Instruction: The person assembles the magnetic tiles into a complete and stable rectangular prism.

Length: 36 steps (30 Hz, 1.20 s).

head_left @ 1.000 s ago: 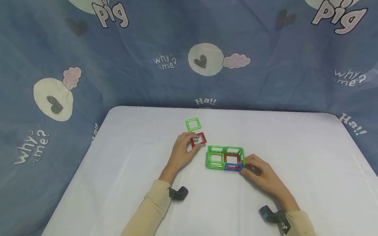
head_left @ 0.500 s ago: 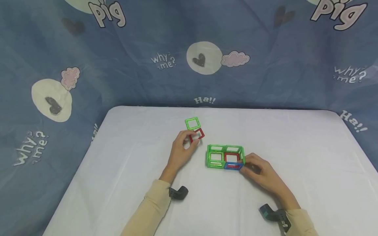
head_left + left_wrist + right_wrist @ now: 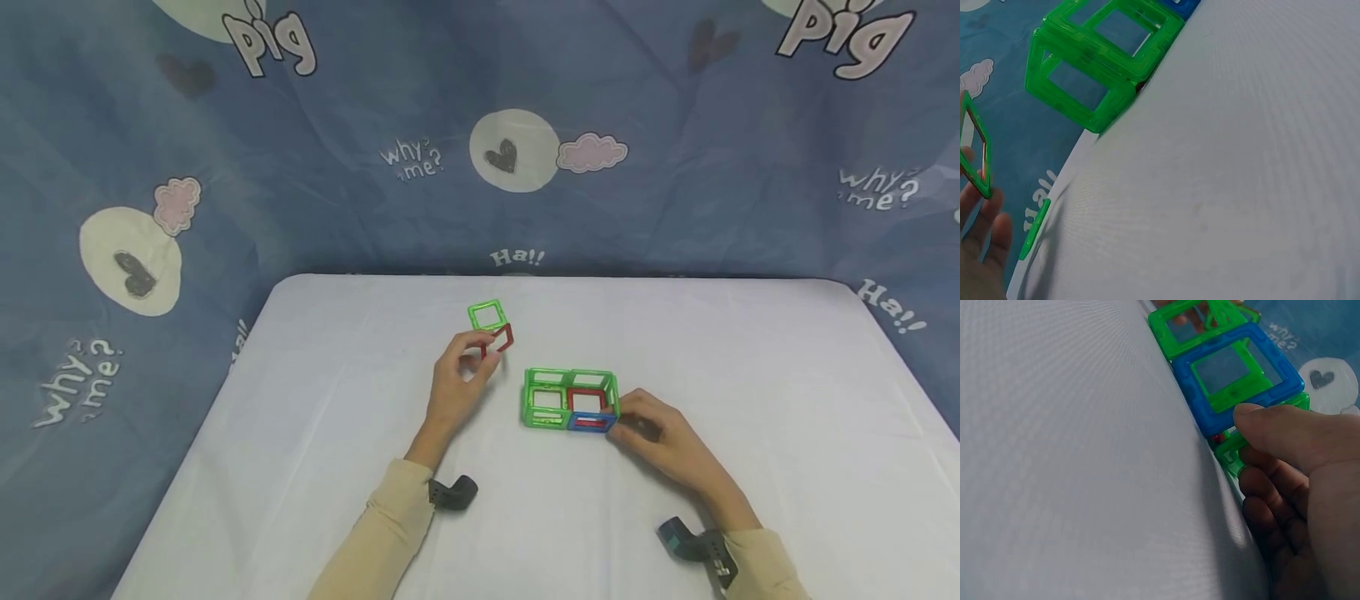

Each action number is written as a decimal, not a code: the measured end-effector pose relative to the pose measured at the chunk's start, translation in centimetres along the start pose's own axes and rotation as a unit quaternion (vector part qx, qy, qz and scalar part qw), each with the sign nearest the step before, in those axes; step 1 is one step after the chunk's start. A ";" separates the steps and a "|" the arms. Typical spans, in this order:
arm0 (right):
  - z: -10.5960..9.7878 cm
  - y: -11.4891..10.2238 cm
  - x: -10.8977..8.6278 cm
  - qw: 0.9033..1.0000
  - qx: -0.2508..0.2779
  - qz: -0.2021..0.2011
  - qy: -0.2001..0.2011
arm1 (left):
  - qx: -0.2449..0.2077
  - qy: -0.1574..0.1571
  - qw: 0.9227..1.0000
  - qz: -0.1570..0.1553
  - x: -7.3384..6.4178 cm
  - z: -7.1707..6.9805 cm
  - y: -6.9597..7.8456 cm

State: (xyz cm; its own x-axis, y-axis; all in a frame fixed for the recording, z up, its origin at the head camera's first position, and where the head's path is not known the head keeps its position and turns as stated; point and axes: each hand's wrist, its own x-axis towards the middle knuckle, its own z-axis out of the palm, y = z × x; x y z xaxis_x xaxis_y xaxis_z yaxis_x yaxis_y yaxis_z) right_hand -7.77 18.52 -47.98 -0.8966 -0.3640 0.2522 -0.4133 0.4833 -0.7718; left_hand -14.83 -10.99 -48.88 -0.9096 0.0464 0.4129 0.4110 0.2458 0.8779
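Observation:
My left hand (image 3: pixel 453 383) pinches a square magnetic tile (image 3: pixel 507 337), tilted up above the table. It looks red from the head, while the left wrist view shows a green frame (image 3: pixel 986 178) with red along its inner edge. Just behind lies a flat green tile (image 3: pixel 487 315). To the right stands a two-cell box of magnetic tiles (image 3: pixel 546 422), mostly green, open on top, with red in the right cell's floor. A blue tile (image 3: pixel 1194 403) forms its front right wall. My right hand (image 3: pixel 667 437) grips that corner, thumb on the blue tile, fingers at the green end wall.
A white-covered table (image 3: pixel 337 350) lies under everything. Behind it hangs a blue printed cloth (image 3: pixel 337 208), meeting the table's far edge. Dark wrist cameras (image 3: pixel 453 493) are strapped at both sleeves.
My left hand has drawn the red tile slightly back and left, towards the flat green tile, and tilted it up from lying nearly flat. My right hand stays on the box.

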 end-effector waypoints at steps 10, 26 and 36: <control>0.0 -0.1 0.0 1.000 0.000 0.013 -0.001 | -0.021 0.008 0.998 0.054 -0.1 -0.3 1.9; -0.2 -0.1 0.1 1.000 0.014 0.018 -0.006 | 0.016 -0.026 0.995 0.098 -1.0 2.7 -0.4; -0.1 0.0 0.0 1.000 0.017 -0.008 -0.004 | 0.035 -0.024 0.991 0.129 -1.8 4.0 0.3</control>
State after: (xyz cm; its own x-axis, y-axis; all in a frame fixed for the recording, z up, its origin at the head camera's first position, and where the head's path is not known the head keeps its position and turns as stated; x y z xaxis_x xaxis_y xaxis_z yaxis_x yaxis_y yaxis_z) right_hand -7.81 18.59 -47.91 -0.8889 -0.3773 0.2599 -0.4212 0.4501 -0.7874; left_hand -13.31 -7.13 -50.31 -0.7767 0.1617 0.6087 0.6272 0.2862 0.7243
